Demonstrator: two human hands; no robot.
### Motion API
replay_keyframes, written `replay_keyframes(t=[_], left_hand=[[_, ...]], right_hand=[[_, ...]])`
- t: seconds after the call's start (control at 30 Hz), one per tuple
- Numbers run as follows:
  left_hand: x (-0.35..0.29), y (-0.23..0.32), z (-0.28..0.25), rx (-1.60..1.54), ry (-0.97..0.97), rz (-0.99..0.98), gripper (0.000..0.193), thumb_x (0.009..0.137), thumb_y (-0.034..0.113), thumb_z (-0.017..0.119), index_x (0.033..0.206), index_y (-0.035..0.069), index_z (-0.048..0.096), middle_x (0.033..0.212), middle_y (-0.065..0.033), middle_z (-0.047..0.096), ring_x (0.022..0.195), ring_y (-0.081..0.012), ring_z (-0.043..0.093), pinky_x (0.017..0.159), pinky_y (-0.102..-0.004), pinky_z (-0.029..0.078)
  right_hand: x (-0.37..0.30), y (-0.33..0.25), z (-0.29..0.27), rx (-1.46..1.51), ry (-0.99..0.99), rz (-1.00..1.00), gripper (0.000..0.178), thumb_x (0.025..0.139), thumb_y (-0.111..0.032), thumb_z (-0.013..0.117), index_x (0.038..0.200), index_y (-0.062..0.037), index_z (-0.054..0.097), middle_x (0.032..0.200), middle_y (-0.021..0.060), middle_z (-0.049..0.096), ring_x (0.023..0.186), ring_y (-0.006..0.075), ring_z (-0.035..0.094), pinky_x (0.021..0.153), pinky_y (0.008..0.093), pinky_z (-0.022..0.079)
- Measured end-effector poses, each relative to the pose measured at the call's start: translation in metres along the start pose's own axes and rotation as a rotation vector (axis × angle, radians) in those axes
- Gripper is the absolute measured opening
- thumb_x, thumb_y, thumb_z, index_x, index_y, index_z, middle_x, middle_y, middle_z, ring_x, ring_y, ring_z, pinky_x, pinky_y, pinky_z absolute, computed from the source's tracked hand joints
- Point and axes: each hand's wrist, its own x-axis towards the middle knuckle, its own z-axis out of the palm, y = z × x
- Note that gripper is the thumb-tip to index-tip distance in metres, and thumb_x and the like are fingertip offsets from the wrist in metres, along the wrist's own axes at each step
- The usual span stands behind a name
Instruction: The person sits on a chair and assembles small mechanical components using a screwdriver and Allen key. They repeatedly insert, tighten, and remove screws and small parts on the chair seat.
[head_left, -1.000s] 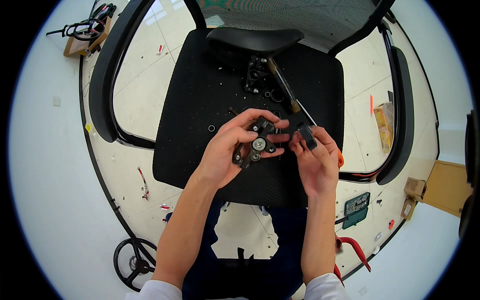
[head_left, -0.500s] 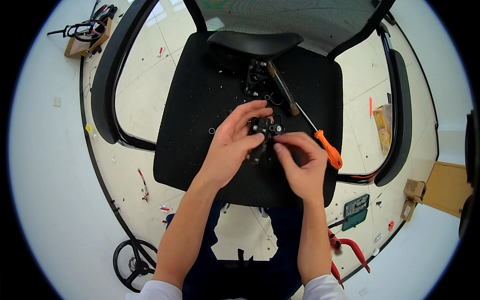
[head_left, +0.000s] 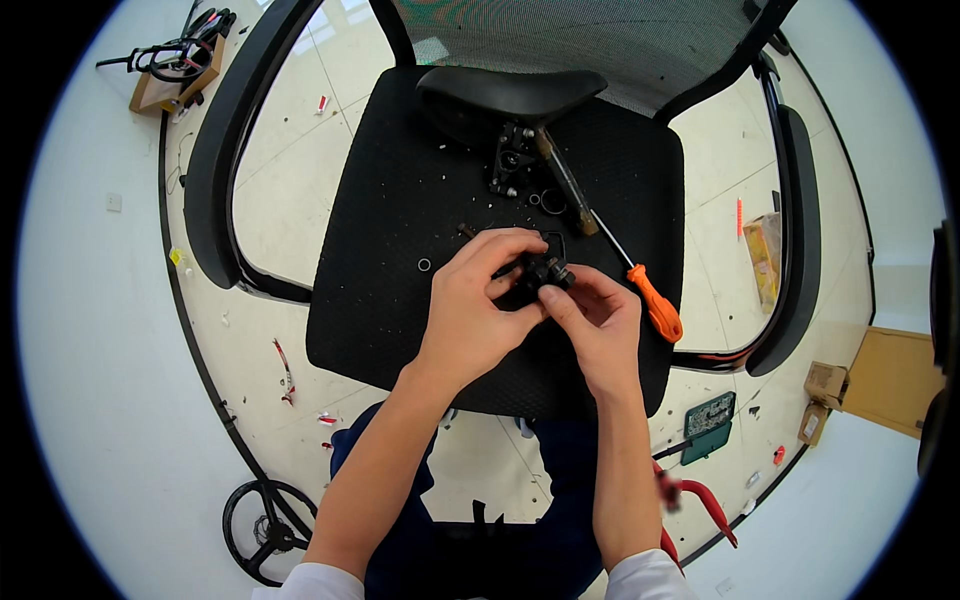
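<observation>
Head view, inspector: what was recorded?
— Black chair seat [head_left: 400,300] carried an orange-handled screwdriver [head_left: 640,290]. Left hand [head_left: 475,315] and right hand [head_left: 595,325] each had their grip pinching a small black part [head_left: 545,272] above the seat's middle.

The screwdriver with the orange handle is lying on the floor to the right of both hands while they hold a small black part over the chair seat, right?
Not quite. The screwdriver lies on the black chair seat, not the floor, as the head view shows. It is to the right of the left hand and right hand, which hold the small black part over the seat.
</observation>
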Motion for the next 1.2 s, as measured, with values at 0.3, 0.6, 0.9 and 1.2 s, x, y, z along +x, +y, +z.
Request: replay_keyframes(t=[0.3, 0.6, 0.9, 1.2], left_hand=[[0.001, -0.004, -0.007, 0.525, 0.112, 0.372, 0.033, 0.069, 0.006, 0.079, 0.1, 0.002, 0.07, 0.096, -0.0101, 0.068, 0.099, -0.0255, 0.066, 0.083, -0.033, 0.054], [-0.004, -0.004, -0.001, 0.397, 0.121, 0.198, 0.023, 0.074, 0.004, 0.077, 0.096, -0.001, 0.07, 0.089, -0.0093, 0.067, 0.075, -0.0179, 0.067, 0.068, -0.0267, 0.054], [0.005, -0.003, -0.014, -0.277, -0.007, -0.289, 0.027, 0.096, 0.011, 0.059, 0.116, -0.007, 0.061, 0.096, -0.0099, 0.069, 0.083, -0.0151, 0.068, 0.076, -0.0249, 0.055], [0.006, -0.002, -0.015, -0.655, -0.156, -0.441, 0.032, 0.102, 0.019, 0.047, 0.119, -0.006, 0.06, 0.1, -0.0105, 0.068, 0.087, -0.0173, 0.068, 0.079, -0.0312, 0.059]], right_hand=[[0.006, -0.001, 0.004, 0.051, 0.12, 0.176, 0.019, 0.09, -0.01, 0.068, 0.094, 0.0082, 0.068, 0.081, 0.0094, 0.069, 0.071, 0.011, 0.066, 0.067, 0.0215, 0.054], [0.008, -0.002, 0.005, -0.023, 0.133, 0.198, 0.026, 0.09, -0.018, 0.071, 0.091, 0.0076, 0.069, 0.077, 0.0084, 0.068, 0.063, 0.0104, 0.064, 0.058, 0.0219, 0.053], [0.013, -0.004, -0.006, 0.121, 0.125, 0.169, 0.024, 0.092, -0.018, 0.066, 0.103, 0.0039, 0.068, 0.091, 0.0105, 0.07, 0.075, 0.012, 0.064, 0.066, 0.0242, 0.053], [0.005, -0.007, -0.006, 0.097, -0.041, 0.022, 0.027, 0.085, 0.004, 0.066, 0.113, 0.0061, 0.063, 0.103, 0.0115, 0.067, 0.086, 0.0129, 0.066, 0.074, 0.0234, 0.054]])
